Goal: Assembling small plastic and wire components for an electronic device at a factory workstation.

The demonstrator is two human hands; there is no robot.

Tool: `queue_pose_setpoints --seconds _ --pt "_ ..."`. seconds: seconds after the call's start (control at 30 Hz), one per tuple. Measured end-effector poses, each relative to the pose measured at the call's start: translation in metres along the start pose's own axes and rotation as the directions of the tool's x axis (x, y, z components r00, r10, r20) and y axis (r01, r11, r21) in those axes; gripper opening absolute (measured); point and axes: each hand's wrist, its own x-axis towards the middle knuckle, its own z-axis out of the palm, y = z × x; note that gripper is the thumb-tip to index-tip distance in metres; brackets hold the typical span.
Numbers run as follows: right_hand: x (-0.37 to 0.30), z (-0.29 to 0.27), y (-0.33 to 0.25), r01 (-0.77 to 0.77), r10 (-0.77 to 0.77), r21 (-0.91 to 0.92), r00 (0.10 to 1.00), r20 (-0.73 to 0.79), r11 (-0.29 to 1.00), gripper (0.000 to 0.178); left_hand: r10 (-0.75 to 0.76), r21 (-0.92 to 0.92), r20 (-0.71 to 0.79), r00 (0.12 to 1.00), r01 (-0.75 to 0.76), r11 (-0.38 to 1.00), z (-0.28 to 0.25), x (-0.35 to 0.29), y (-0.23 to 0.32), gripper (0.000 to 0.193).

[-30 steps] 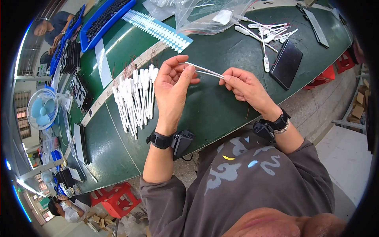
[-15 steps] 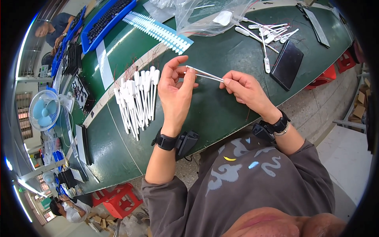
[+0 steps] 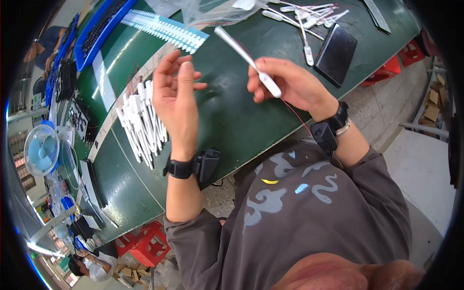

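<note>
Assembly workshop, long green worktable (image 3: 232,121), blue parts tray (image 3: 86,63), heaped white sticks (image 3: 140,121), red plastic stools (image 3: 136,251)

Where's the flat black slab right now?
In the head view, the black slab lies on the green table at upper right, beside a white paddle-ended stick and beyond the right hand.
</note>
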Motion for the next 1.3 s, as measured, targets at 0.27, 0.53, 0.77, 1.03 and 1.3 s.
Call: queue_pose_setpoints --seconds 0.27,0.53,0.77,1.03,1.3 --pt "0.004 -0.028 0.002 0.229 -0.206 0.199 0.97 -0.132 0.953 0.03 -0.259 0.115 0.314 0.913 0.235 0.965 0.021 -0.02 -0.014 0.022" --pt "0.007 -0.008 0.002 0.395 -0.376 0.052 0.901 -0.218 0.917 0.031 -0.546 0.255 0.542 0.639 0.494 0.831 0.05 -0.05 -0.013 0.028" --pt "0.006 -0.006 -0.002 0.377 -0.333 0.162 0.911 -0.244 0.912 0.03 -0.522 0.256 0.602 0.605 0.472 0.843 0.038 -0.047 -0.016 0.03" --pt "0.008 -0.009 -0.007 0.374 -0.318 0.256 0.919 -0.234 0.892 0.03 -0.502 0.267 0.625 0.598 0.441 0.857 0.042 -0.045 -0.011 0.03" --pt "0.011 -0.011 -0.009 0.303 -0.225 0.422 0.948 -0.226 0.854 0.03 -0.452 0.269 0.642 0.62 0.369 0.889 0.046 -0.045 -0.005 0.031"
